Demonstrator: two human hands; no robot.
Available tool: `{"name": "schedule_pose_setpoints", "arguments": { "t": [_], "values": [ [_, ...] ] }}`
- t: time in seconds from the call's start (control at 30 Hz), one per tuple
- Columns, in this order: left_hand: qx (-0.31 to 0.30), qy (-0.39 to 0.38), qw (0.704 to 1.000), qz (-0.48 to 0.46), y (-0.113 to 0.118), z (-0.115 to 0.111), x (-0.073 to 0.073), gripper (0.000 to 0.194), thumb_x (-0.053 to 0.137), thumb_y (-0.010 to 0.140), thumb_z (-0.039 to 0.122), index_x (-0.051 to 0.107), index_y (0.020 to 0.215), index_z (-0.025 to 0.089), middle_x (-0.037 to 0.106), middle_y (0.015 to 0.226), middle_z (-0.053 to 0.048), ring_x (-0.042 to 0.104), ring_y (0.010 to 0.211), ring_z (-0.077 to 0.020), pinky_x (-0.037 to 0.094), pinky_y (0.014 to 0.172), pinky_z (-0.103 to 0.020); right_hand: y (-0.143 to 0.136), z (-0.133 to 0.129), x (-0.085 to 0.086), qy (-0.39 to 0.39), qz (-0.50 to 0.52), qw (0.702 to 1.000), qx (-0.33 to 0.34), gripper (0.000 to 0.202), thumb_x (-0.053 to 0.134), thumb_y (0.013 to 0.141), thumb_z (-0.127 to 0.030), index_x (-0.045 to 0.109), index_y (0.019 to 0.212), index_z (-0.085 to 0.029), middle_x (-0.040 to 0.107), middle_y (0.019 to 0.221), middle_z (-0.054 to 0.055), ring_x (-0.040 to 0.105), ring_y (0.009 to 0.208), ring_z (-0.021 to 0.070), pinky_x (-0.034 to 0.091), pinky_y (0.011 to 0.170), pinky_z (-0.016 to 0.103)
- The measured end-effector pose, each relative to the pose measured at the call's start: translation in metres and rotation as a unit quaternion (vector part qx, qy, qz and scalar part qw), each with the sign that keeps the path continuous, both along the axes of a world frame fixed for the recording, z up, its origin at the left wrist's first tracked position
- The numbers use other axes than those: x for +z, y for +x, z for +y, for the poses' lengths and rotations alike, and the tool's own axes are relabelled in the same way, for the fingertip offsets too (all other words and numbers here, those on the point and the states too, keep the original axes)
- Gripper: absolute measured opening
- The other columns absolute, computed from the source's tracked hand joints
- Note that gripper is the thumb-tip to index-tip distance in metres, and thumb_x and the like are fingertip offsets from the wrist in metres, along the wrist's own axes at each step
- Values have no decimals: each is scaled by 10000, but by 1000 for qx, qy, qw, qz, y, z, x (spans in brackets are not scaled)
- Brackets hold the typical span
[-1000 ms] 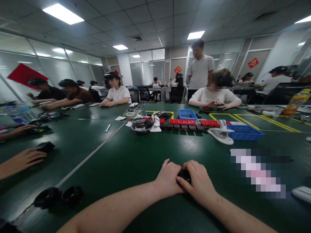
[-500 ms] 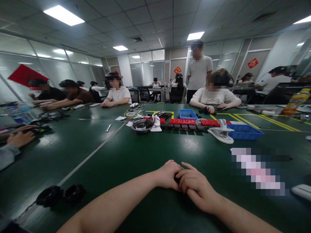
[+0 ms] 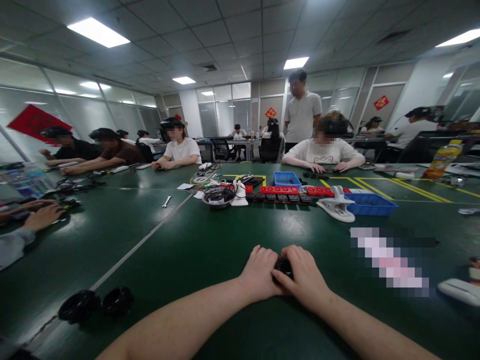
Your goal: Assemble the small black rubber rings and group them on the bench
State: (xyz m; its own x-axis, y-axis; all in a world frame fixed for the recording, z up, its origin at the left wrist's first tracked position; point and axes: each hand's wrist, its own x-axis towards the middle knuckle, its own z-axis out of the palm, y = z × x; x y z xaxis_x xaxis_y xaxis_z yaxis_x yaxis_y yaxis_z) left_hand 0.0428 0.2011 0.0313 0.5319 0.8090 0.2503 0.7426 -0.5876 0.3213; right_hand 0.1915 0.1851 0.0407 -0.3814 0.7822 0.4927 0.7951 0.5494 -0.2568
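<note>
My left hand and my right hand meet low over the green table, closed around a black ring-shaped part. Its round hollow top faces up between them. The right thumb lies across its near side, with the right fingers curled along the far right side. On its left, the left hand grips it, though those fingertips are hidden. Two similar black ring-shaped parts, one slightly larger in view than the other, lie by my left forearm.
Ahead stand red-and-black power strips, a bowl of cables, a white clamp and blue bins. A wrench lies left of them. A co-worker's hand is at the left edge. A white mouse-like object lies right.
My right hand has shifted from fingers laid over the black part to a grip around its right side, exposing its hollow. The view has turned slightly right.
</note>
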Motion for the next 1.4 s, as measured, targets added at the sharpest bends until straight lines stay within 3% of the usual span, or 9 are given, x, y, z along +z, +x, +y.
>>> {"name": "schedule_pose_setpoints", "arguments": {
  "t": [0.13,0.23,0.4,0.5,0.67,0.83,1.0,1.23,1.4],
  "values": [
    [24,7,1000,-8,0,-1,1,395,626,608,490,530,825,175,552,811,-19,507,844,-211,296,939,-421,-1,1,-1,-7,10,1000,-28,232,548,750,-380,482,822,-170,517,784,44,485,743,205,393,675,361],
    [8,-2,1000,-14,-3,4,3,393,622,619,487,538,833,168,554,802,-21,510,800,-203,380,827,-368,0,1,2,-12,25,1000,-2,173,531,756,-311,501,856,-174,532,839,56,493,785,207,401,703,367],
    [-86,-18,996,-4,-11,17,2,378,641,630,466,553,858,177,553,805,-4,514,786,-180,394,744,-296,3,-4,10,-1,54,991,124,208,437,736,-158,533,917,-194,567,929,59,510,892,202,372,841,417],
    [-131,-15,991,6,-13,24,-2,328,668,622,429,560,817,188,555,841,10,513,818,-170,372,768,-286,3,-10,14,3,42,979,200,223,384,709,-84,551,773,-217,599,825,4,537,878,164,285,958,439],
    [-156,-7,987,28,-15,26,-5,316,662,636,411,551,838,195,548,843,8,507,823,-175,362,777,-299,1,-17,17,26,24,966,255,231,372,707,-86,558,748,-217,607,732,-4,537,910,168,207,1017,458],
    [-110,-4,994,10,-11,16,1,592,668,548,563,494,961,176,526,882,-26,497,842,-206,375,819,-347,3,-12,11,54,28,984,168,272,472,765,-253,496,1024,-177,561,1004,83,488,968,228,260,960,495],
    [-18,-5,1000,-8,-1,0,2,691,653,462,658,488,917,165,515,876,-42,487,861,-241,324,902,-435,4,1,-2,8,50,998,44,314,485,777,-449,479,914,-167,537,885,90,496,824,234,410,739,415],
    [-11,-6,1000,1,3,-2,-2,465,626,592,521,500,858,161,518,823,-36,488,816,-214,385,826,-371,1,2,0,-37,32,999,24,226,544,759,-382,467,792,-172,510,766,43,473,721,194,399,667,366],
    [-82,-14,996,-9,-3,5,2,423,663,584,466,499,836,170,520,808,-18,494,797,-192,397,786,-318,2,-2,5,-8,44,995,84,117,530,760,-287,502,784,-176,517,773,45,467,748,193,388,698,374]
  ]
}}
